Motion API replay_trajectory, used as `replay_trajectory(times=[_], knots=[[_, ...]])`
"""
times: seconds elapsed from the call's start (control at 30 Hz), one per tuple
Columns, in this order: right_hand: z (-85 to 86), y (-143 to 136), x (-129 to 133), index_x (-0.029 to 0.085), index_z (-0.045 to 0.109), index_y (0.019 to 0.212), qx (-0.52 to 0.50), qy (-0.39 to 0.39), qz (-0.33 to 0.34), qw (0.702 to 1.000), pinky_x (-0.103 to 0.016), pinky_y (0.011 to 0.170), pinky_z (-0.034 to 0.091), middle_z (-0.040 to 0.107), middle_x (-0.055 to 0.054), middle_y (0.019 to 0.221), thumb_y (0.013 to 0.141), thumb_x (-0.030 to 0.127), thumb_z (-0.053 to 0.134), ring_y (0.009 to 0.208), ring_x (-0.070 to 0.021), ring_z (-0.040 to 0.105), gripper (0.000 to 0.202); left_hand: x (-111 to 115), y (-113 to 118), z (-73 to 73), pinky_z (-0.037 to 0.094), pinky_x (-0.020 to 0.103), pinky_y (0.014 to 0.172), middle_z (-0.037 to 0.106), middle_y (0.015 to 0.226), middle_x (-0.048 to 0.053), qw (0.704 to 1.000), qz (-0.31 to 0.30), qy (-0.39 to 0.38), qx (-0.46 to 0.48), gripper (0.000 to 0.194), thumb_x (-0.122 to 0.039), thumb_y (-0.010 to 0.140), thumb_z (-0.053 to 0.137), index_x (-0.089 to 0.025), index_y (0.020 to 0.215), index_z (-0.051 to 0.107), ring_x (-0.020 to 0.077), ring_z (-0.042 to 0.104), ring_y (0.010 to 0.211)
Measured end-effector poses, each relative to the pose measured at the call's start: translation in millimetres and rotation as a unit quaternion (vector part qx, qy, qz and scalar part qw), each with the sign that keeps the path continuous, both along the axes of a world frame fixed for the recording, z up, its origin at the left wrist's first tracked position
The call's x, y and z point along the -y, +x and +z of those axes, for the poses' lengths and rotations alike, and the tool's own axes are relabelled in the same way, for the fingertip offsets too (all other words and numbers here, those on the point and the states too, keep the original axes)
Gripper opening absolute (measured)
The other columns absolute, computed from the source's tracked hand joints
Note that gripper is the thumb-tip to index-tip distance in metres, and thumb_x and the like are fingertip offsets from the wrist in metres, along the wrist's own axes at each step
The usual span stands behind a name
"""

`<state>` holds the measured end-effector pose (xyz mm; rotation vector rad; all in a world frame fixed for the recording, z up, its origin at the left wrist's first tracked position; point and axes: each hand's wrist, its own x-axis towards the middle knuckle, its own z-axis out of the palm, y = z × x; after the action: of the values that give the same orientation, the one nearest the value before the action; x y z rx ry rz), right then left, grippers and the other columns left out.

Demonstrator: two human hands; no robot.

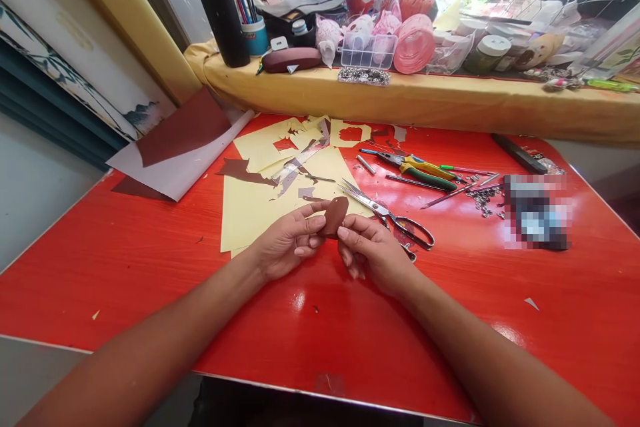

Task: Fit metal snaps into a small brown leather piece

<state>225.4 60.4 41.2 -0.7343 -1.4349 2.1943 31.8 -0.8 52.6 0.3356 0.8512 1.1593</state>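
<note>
A small brown cut piece [334, 217] is held up between my two hands, above the red table. My left hand [291, 237] pinches its left edge between thumb and fingers. On the lower right edge, my right hand [374, 247] grips the same piece with thumb and forefinger. Metal scissors [385, 212] lie just beyond my right hand, their blades spread apart and pointing up and left. Yellow paper sheets [250, 207] lie under and beyond my left hand, with brown and grey scraps [245, 171] on top.
Pliers [417, 170], pens and small metal rings [485, 200] lie at the right on the red table [320, 340]. A large brown sheet [185, 127] rests at the back left. Behind, a cloth-covered ledge [300, 90] carries jars, boxes and a brush cup [256, 37].
</note>
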Motion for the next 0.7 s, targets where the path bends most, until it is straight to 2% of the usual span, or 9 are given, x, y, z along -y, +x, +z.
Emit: replay_trajectory(times=[0.27,0.43,0.7], knots=[[-3.8,-0.7,-1.3,0.02,0.07,0.101,-0.039,-0.052,0.002,0.998,-0.017,0.038,0.033,0.062,0.006,0.059,0.094,0.045,0.076,0.04,-0.0067,0.05,0.027,-0.5,4.9,-1.7,0.03,0.008,0.036,0.06,0.077,-0.003,0.999,0.018,0.02,-0.024,0.061,-0.026,0.07,0.099,-0.013,0.121,0.066,0.0011,0.042,0.05],[-3.3,0.5,-2.4,0.019,0.07,0.1,-0.034,-0.053,0.005,0.998,-0.018,0.039,0.035,0.061,0.006,0.059,0.094,0.045,0.077,0.04,-0.0069,0.05,0.027,-0.9,7.2,-4.7,0.028,0.008,0.036,0.061,0.075,-0.004,0.999,0.023,0.034,-0.029,0.056,-0.026,0.073,0.097,-0.013,0.118,0.068,0.0012,0.042,0.049],[-4.6,-3.0,1.4,0.02,0.069,0.101,-0.06,-0.101,0.019,0.993,-0.017,0.038,0.034,0.045,0.011,0.05,0.093,0.043,0.078,0.039,-0.007,0.04,0.027,-1.4,7.1,-7.7,0.026,0.009,0.036,0.061,0.071,-0.004,0.998,0.036,0.041,-0.023,0.058,-0.024,0.072,0.097,-0.015,0.12,0.064,0.0029,0.045,0.048]])
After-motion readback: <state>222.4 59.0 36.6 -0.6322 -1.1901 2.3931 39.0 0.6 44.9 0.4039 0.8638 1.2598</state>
